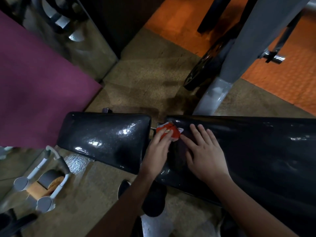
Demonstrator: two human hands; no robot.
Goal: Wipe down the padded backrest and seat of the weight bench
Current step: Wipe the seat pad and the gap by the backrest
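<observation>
Hands working at lower centre of the frame: the left hand [158, 144] is pressing a crumpled red-and-white cloth [171, 131] onto the near end of the long glossy black padded backrest [256, 151], fingers lying over it, while the right hand [206, 151] is resting flat, fingers spread, just beside. Left of the gap, the shorter glossy black padded seat [106, 139] is lying untouched. Judging by position, wiping is barely underway. Beyond, orange textured floor matting [282, 79] is filling the upper right.
</observation>
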